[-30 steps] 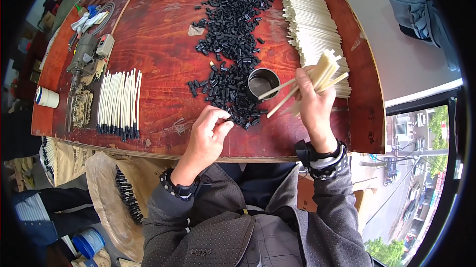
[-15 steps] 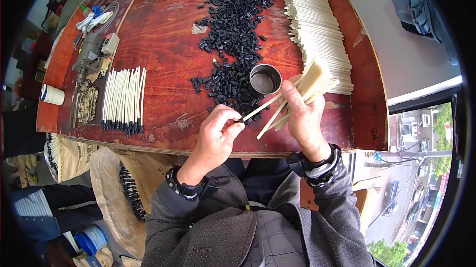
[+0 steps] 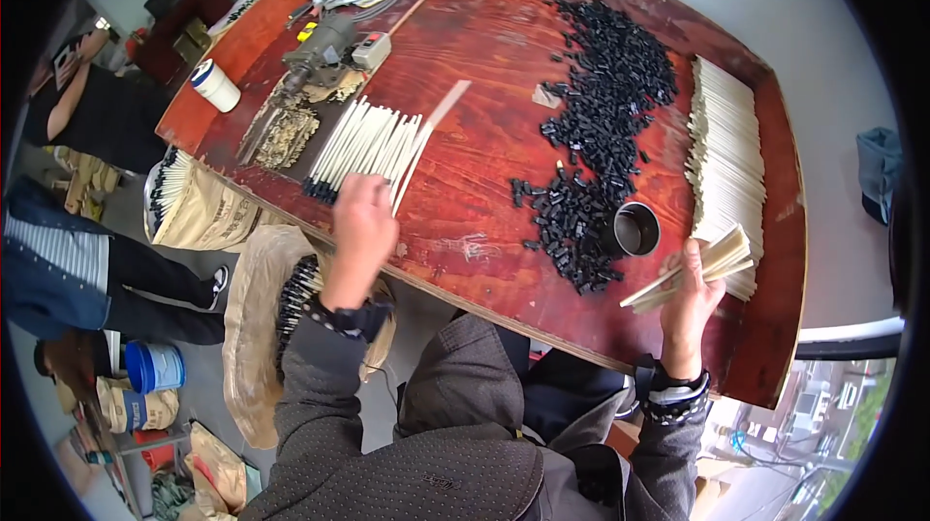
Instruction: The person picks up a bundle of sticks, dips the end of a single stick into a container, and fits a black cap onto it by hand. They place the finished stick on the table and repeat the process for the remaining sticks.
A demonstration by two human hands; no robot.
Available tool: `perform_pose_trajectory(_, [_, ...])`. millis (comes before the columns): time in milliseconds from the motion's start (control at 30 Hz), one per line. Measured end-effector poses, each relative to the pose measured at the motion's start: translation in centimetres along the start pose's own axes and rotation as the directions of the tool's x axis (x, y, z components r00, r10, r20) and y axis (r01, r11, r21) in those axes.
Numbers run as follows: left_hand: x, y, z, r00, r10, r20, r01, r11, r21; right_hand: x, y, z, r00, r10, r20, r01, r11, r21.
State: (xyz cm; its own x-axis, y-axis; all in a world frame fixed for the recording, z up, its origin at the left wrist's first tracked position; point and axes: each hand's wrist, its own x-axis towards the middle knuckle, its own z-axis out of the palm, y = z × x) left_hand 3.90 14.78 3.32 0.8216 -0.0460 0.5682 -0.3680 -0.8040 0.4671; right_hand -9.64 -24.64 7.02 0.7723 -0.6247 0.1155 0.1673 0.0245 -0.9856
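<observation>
My left hand point(image 3: 364, 230) is at the left of the table, closed at the lower end of a cream stick point(image 3: 412, 161) blurred by motion; its fingertips are hidden. Beside it lies a row of cream sticks with black-capped ends point(image 3: 360, 138), the caps toward me. On the right, my right hand point(image 3: 692, 313) is closed round a fanned bundle of cream sticks point(image 3: 725, 255). A round metal cup point(image 3: 635, 229) stands just beyond that hand. A heap of small black caps point(image 3: 610, 85) stretches from the cup to the far edge.
A long stack of plain sticks point(image 3: 728, 153) lines the right side. A small motorised machine point(image 3: 320, 46) and a white tub point(image 3: 215, 85) stand far left. The red table point(image 3: 465, 163) has raised borders. Sacks of sticks point(image 3: 262, 327) stand below; another person point(image 3: 97, 105) is at left.
My left hand has swung left from beside the right hand to the capped row, with a stick. The view has turned, shifting the table right. My right hand still holds its bundle.
</observation>
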Motion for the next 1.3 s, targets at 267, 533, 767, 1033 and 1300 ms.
perform_pose_trajectory(267, [1.7, -7.9, -1.6, 0.99, -0.133, -0.049, 0.142, 0.902, 0.409, 1.1, 1.7, -1.1, 0.993, -0.013, -0.116, 0.009, 0.999, -0.035])
perform_pose_trajectory(533, [-1.0, 5.6, 4.7, 0.938, 0.197, 0.286, -0.096, 0.939, -0.331, 1.4, 2.5, -1.6, 0.975, -0.201, -0.098, 0.175, 0.958, -0.225])
perform_pose_trajectory(767, [0.0, 8.2, 9.1, 0.819, 0.399, 0.413, -0.331, 0.916, -0.228, 1.0, 2.9, -2.2, 0.982, -0.187, -0.038, 0.157, 0.905, -0.394])
perform_pose_trajectory(1033, [0.0, 7.7, 9.4, 0.806, 0.402, 0.435, -0.328, 0.914, -0.237, 1.3, 2.9, -2.8, 0.931, -0.353, 0.097, 0.333, 0.707, -0.624])
perform_pose_trajectory(1300, [0.3, 8.2, 8.9, 0.808, 0.396, 0.436, -0.316, 0.916, -0.247, 1.4, 1.1, -3.3, 0.898, -0.433, 0.083, 0.362, 0.618, -0.698])
